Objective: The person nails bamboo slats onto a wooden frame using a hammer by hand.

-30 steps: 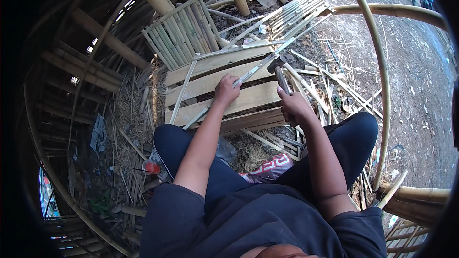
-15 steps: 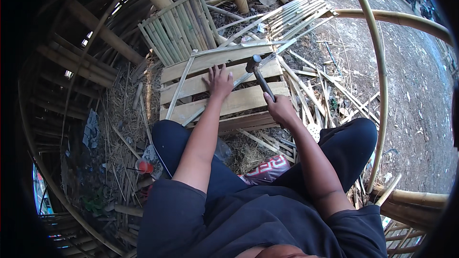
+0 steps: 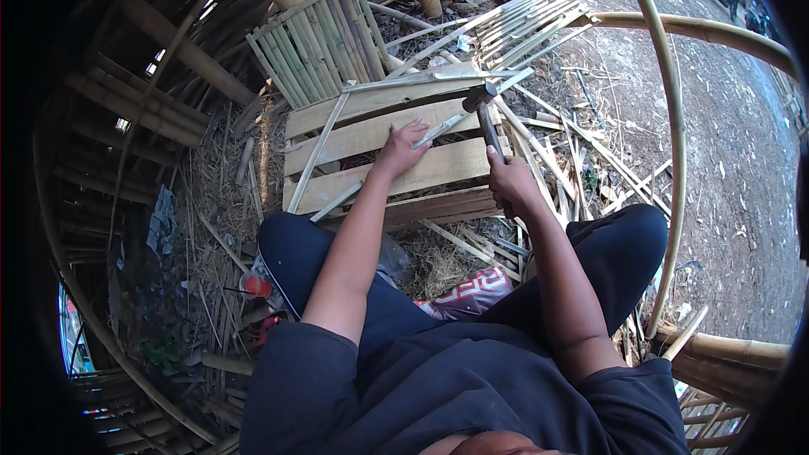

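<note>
A low wooden slatted crate (image 3: 337,150) sits before my crossed legs. A narrow bamboo strip (image 3: 451,125) lies slantwise across its pale boards, passing under my left hand. My left hand (image 3: 404,152) holds the strip down against the boards, fingers on its far side and thumb on its near side. My right hand (image 3: 512,182) is wrapped round the handle of a hammer (image 3: 490,128). The hammer's dark head is over the strip's upper right part; I cannot tell whether they touch. Another thin strip (image 3: 318,152) runs along the crate's left end.
Behind the crate lean a bamboo slat panel (image 3: 324,42) and a second slatted piece (image 3: 531,25). Loose bamboo strips (image 3: 619,164) litter the ground at right. A curved bamboo pole (image 3: 670,118) rises at right. A red cup (image 3: 255,286) stands left of my knee.
My left hand has shifted slightly right, from lying spread on the boards to holding the strip. My right hand has moved the hammer right and a little farther away.
</note>
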{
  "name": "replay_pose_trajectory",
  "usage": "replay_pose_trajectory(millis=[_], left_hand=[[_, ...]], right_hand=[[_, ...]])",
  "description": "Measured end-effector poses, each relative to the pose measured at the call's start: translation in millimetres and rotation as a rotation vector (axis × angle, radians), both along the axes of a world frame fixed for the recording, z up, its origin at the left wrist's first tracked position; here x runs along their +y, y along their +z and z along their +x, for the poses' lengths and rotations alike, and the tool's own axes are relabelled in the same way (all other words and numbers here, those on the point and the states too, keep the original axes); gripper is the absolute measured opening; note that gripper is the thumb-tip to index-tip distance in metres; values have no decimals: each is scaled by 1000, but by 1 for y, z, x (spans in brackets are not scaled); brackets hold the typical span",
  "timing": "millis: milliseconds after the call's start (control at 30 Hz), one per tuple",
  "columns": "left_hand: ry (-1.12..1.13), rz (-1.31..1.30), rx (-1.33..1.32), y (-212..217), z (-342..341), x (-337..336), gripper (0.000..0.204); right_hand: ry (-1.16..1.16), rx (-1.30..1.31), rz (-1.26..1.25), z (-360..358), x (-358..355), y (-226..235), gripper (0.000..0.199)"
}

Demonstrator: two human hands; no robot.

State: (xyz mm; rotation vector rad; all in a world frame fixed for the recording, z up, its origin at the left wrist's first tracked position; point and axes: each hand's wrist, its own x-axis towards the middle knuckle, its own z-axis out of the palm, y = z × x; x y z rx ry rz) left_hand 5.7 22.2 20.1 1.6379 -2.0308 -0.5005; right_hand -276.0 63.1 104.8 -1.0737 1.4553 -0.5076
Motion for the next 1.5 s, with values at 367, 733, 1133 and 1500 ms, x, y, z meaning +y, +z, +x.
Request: replay_pose_trajectory(millis=[367,733,1133,1500], left_hand=[[-23,-111,-31,-10,-15,23,37],[480,-220,-280,-16,-16,5,61],[599,194,-313,-5,-32,3,70],[696,-15,-243,-23,-28,-6,58]], right_hand=[[44,-15,-39,-5,19,0,53],[70,256,-425,17,53,-49,55],[102,347,-510,6,49,-58,53],[120,474,-539,14,57,-58,53]])
